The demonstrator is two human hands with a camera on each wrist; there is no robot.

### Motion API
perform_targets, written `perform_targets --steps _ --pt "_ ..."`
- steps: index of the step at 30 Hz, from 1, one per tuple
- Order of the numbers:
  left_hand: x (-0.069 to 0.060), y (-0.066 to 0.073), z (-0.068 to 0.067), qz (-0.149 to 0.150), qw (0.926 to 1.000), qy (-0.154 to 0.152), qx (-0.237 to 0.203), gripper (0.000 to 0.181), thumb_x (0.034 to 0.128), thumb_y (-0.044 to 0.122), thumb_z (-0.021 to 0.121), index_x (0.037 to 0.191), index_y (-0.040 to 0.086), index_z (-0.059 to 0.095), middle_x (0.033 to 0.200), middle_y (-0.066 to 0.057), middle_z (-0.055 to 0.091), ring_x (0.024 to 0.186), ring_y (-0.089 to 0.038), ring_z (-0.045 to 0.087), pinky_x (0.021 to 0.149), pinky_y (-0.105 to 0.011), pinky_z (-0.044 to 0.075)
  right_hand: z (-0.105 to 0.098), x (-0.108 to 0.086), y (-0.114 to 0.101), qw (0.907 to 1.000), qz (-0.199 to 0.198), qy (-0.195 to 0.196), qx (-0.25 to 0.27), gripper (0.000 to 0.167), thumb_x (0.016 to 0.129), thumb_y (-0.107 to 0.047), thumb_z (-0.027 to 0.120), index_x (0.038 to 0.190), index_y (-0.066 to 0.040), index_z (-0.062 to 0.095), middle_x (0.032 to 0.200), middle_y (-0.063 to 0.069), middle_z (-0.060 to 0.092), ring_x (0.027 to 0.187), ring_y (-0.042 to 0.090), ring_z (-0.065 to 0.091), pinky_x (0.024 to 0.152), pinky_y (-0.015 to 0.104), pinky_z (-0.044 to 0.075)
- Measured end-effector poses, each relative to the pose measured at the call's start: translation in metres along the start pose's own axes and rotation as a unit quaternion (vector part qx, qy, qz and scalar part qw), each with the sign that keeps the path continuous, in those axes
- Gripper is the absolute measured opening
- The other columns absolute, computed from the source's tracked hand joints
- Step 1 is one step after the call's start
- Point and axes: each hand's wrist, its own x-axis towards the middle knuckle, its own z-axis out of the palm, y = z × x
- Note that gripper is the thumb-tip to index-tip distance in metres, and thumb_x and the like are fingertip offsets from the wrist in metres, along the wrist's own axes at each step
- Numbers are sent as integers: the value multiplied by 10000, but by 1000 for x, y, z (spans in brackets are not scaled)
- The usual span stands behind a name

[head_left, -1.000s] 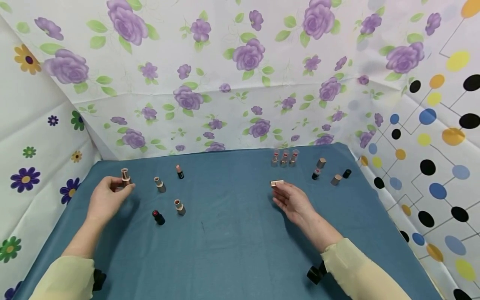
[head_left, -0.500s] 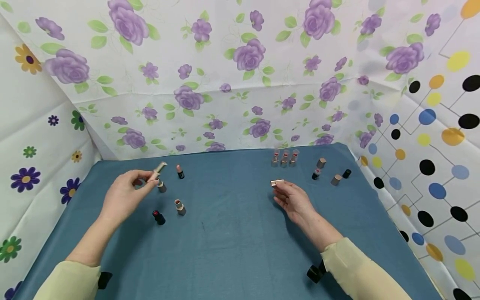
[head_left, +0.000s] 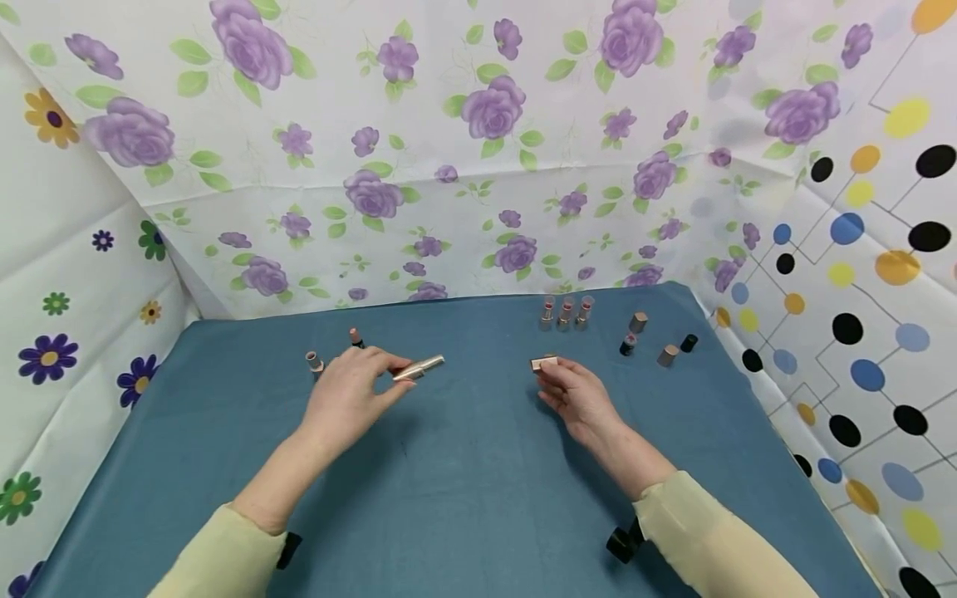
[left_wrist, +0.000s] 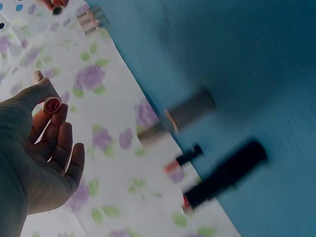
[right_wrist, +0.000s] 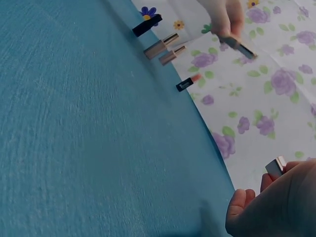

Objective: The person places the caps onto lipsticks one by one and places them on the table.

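In the head view my left hand (head_left: 345, 400) pinches an uncapped gold lipstick (head_left: 420, 367) between thumb and fingers, tilted nearly flat above the cloth. Its round base with a red label (left_wrist: 52, 105) faces the left wrist camera. Across a gap to the right, my right hand (head_left: 586, 405) pinches a small gold lipstick cap (head_left: 543, 364); the right wrist view also has this cap (right_wrist: 275, 168). Below and behind the left hand stand a taupe lipstick (head_left: 314, 362) and a black one with a peach tip (head_left: 355, 338). My left hand and arm hide others in the head view.
Three clear-topped lipsticks (head_left: 566, 313) stand in a row at the back. To their right are a black lipstick (head_left: 627, 344), two taupe caps (head_left: 668, 355) and a black cap (head_left: 689, 342). Another black lipstick (left_wrist: 227, 173) shows blurred in the left wrist view. Patterned sheets surround the blue cloth (head_left: 463, 498).
My left hand has lifted the lipstick from the far left and carried it right toward the right hand, tipping it from upright to nearly flat. The right hand has stayed almost still with the cap.
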Motion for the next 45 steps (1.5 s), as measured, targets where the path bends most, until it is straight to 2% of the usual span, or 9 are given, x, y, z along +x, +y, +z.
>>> perform_targets --steps 6,12,18,25,34,45 --pt "12 22 21 210 9997 -98 -15 251 898 293 827 1126 201 779 1049 21 705 953 -221 612 812 -430 512 10 -2 2 9999 -73 -88 -35 366 1044 -144 615 1383 -30 541 1061 3 680 1060 176 622 999 402 503" --pt "16 33 36 240 9995 -178 -27 239 898 305 827 1114 218 773 1078 29 697 996 -219 611 861 -439 514 20 -6 5 9994 -183 -228 -168 372 1023 -147 653 1358 -15 560 1059 22 671 1070 198 625 1031 445 485" --pt "20 37 46 110 9996 -238 -97 233 893 305 831 1105 225 777 1074 38 694 991 -208 607 869 -433 513 28 -9 8 9993 -175 -252 -229 347 1006 -143 676 1318 -18 589 1037 23 682 1082 228 634 1016 447 500" --pt "24 41 54 -31 9993 -326 -152 222 892 303 832 1097 234 781 1075 42 694 1004 -213 608 869 -435 513 34 -13 11 9992 -79 -332 -210 397 1000 -145 684 1359 -17 573 1046 42 669 1187 301 608 1028 463 496" --pt "24 41 62 8 9995 -305 -125 202 891 302 833 1075 236 782 1036 56 689 952 -190 603 826 -406 508 38 -15 16 9982 -135 -392 -423 354 1001 -178 696 1305 -22 608 1067 63 665 1181 310 614 993 444 515" --pt "24 45 65 47 9992 -299 -254 201 892 287 834 1075 227 780 1030 48 690 947 -198 602 832 -411 507 45 -18 20 9981 -102 -481 -365 335 1000 -149 687 1290 -7 597 1051 48 679 1174 318 617 999 458 507"
